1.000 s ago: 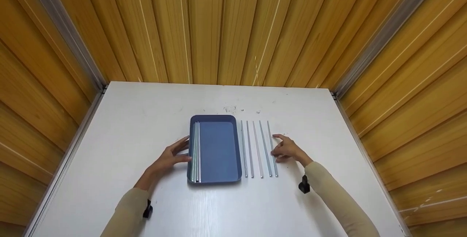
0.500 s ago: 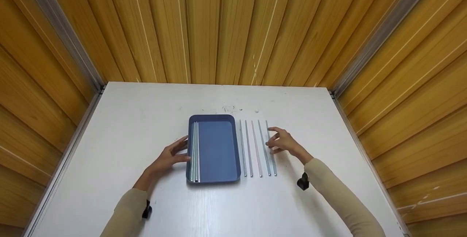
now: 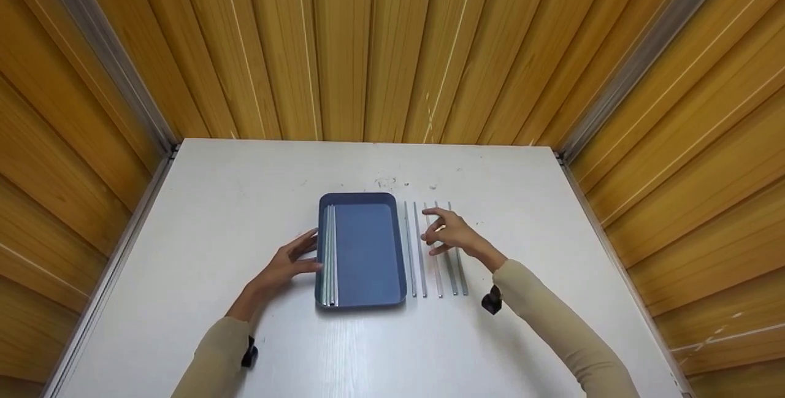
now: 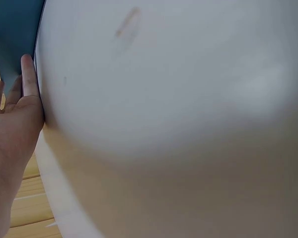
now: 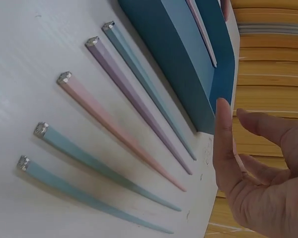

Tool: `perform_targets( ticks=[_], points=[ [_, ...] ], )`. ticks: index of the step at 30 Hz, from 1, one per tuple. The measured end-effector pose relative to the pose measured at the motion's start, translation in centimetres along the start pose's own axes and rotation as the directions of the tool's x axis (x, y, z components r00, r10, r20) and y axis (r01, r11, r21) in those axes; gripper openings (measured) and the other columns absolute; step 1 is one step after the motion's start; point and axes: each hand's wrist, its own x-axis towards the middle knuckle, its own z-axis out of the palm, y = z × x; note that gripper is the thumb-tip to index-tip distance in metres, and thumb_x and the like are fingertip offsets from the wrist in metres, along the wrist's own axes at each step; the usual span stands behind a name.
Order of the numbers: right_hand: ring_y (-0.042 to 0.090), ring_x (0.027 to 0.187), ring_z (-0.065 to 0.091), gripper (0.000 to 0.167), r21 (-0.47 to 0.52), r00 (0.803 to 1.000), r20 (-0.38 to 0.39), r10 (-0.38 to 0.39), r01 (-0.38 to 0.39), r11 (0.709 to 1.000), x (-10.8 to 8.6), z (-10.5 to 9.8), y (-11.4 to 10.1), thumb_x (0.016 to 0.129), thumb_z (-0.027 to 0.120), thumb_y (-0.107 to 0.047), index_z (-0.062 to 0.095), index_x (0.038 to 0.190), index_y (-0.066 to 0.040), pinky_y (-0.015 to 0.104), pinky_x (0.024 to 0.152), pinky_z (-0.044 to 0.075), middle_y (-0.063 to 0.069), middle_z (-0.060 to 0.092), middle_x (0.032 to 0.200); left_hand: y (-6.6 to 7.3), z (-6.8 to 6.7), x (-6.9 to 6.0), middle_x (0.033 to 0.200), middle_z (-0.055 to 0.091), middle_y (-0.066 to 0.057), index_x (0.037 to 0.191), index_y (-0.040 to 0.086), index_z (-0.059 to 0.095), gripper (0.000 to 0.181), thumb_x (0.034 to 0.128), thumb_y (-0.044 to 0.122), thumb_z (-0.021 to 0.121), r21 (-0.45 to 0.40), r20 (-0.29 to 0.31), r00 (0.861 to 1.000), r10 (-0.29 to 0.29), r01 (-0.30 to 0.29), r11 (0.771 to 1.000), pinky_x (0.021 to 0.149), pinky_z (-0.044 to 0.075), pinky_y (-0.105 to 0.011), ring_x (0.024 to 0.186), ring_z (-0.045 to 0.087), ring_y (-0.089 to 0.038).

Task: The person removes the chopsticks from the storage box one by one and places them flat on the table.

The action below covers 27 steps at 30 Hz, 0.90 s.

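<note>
Left hand (image 3: 279, 267), fingers and thumb spread, touches the left edge of the tray (image 3: 371, 257). Chopsticks (image 3: 331, 257) line its left wall — broad floor extends rightward. Beside its right edge lie five more chopsticks (image 5: 115, 125); right hand (image 3: 452, 231), fingers parted, has shifted left above them — tabletop (image 3: 539, 220) extends to its right edge.

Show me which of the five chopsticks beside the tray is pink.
The pink chopstick lies in the middle of the row, between the purple chopstick and a bluish chopstick; no other there is pink.
</note>
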Motion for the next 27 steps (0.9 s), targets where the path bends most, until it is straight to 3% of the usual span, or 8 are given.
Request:
perform_targets(
  ticks=[7, 14, 18, 21, 27],
  points=[
    [0.043, 0.102, 0.069, 0.065, 0.038, 0.997, 0.063, -0.042, 0.040, 0.998, 1.0, 1.9, -1.6, 0.095, 0.063, 0.004, 0.037, 0.154, 0.001, 0.035, 0.073, 0.066, 0.015, 0.061, 0.102, -0.1, -0.2, 0.1, 0.165, 0.031, -0.022, 0.163, 0.012, 0.025, 0.089, 0.0910, 0.008, 0.076, -0.037, 0.020, 0.999, 0.031, -0.030, 0.999, 0.122, 0.037, -0.051, 0.152, 0.032, -0.043],
    [0.054, 0.114, 0.063, 0.065, 0.031, 0.988, 0.142, -0.062, 0.058, 0.998, 2.4, 4.2, -2.6, 0.095, 0.062, 0.005, 0.038, 0.155, 0.000, 0.037, 0.077, 0.066, 0.011, 0.062, 0.102, -0.1, -0.1, -0.1, 0.166, 0.031, -0.021, 0.163, 0.010, 0.025, 0.089, 0.0908, 0.009, 0.077, -0.046, 0.016, 1.000, 0.027, -0.026, 0.999, 0.123, 0.035, -0.052, 0.153, 0.031, -0.042],
    [0.055, 0.117, 0.062, 0.065, 0.037, 0.980, 0.186, -0.069, 0.063, 0.997, 3.2, 5.7, -2.8, 0.095, 0.062, 0.005, 0.037, 0.155, 0.001, 0.046, 0.085, 0.065, 0.010, 0.063, 0.101, -0.1, 0.0, 0.0, 0.165, 0.033, -0.021, 0.163, 0.011, 0.027, 0.087, 0.0913, 0.009, 0.076, -0.046, 0.017, 0.999, 0.039, -0.038, 0.998, 0.123, 0.033, -0.055, 0.152, 0.032, -0.043],
    [0.047, 0.108, 0.068, 0.068, 0.038, 0.975, 0.210, -0.074, 0.067, 0.997, 3.7, 7.0, -2.9, 0.094, 0.066, 0.004, 0.037, 0.155, 0.002, 0.048, 0.089, 0.063, 0.009, 0.064, 0.101, -0.1, 0.1, 0.1, 0.164, 0.034, -0.021, 0.163, 0.011, 0.027, 0.087, 0.0914, 0.008, 0.076, -0.046, 0.022, 0.999, 0.043, -0.042, 0.998, 0.124, 0.032, -0.055, 0.152, 0.032, -0.042],
    [0.012, 0.084, 0.066, 0.074, 0.052, 0.961, 0.257, -0.100, 0.090, 0.995, 4.7, 9.8, -2.8, 0.090, 0.071, 0.006, 0.035, 0.154, 0.006, 0.040, 0.089, 0.064, 0.015, 0.065, 0.105, -0.2, 0.0, 0.1, 0.165, 0.033, -0.019, 0.163, 0.011, 0.027, 0.086, 0.0918, 0.009, 0.076, -0.026, 0.012, 0.999, 0.034, -0.034, 0.999, 0.125, 0.030, -0.054, 0.153, 0.032, -0.040]
  ],
)
